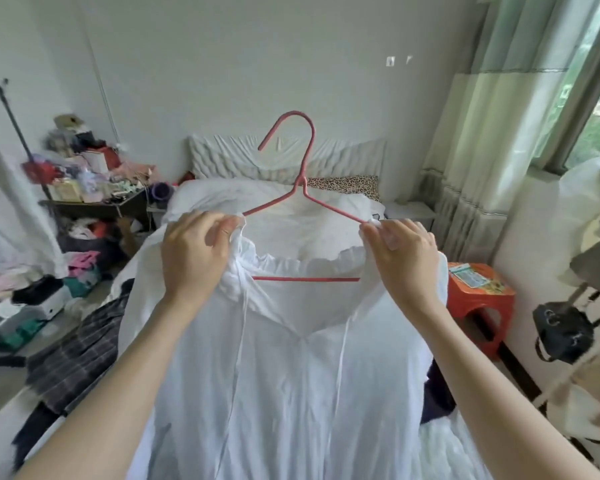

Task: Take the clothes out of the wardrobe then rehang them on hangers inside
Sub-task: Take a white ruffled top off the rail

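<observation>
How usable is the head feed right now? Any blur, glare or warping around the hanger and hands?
Head view: daylight from the window at right, soft, no hard glare. The red hanger, left hand, right hand and white garment are fairly sharp. The edges smear and bend: wide-angle distortion, and the clutter at left is blurred.

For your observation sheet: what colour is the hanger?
Pinkish red hanger, seen in the head view.

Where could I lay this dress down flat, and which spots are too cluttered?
Best bare patch: the white bedding between the headboard and the dress, under the hanger. The bed's left edge is taken by a plaid garment. The side table and the floor beneath it are piled. The orange stool top holds a paper, little room.
</observation>
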`<state>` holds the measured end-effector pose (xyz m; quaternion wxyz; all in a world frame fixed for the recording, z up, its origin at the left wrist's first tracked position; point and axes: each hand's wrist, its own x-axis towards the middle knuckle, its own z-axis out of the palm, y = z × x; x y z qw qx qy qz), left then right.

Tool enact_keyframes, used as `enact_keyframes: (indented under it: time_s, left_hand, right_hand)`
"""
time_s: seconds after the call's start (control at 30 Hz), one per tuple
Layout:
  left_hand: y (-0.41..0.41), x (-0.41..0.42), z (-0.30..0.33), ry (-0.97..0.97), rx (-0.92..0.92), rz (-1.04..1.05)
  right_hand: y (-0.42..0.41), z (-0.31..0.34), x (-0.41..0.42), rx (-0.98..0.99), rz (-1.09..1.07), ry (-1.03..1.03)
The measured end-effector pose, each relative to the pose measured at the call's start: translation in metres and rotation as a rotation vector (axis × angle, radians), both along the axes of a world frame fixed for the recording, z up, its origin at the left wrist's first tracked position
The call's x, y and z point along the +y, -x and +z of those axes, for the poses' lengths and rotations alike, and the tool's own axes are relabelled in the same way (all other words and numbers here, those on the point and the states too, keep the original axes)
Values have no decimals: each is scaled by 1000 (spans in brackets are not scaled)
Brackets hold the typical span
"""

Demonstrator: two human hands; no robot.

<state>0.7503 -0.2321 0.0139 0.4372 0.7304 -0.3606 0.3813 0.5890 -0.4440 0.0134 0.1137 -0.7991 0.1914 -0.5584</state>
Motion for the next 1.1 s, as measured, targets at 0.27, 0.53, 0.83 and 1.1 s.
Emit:
enact_keyframes:
  time_s: [0.27,0.53,0.83,1.1]
  left_hand:
    - [-119,-67,-53,-206,229,-119]
    - [-288,-159,-45,-220,362,-144]
    - [-394,-226,-203,-515,641,-175]
    - [-443,-263,-326,-797,718,-208]
  right_hand:
    - [-104,-63,-87,443,11,-54]
    - [-272,-45,-177,534,47,-240]
    - [-356,-178,-230,793,37,-647]
    - [-392,-305,-264,1095,-1,-634]
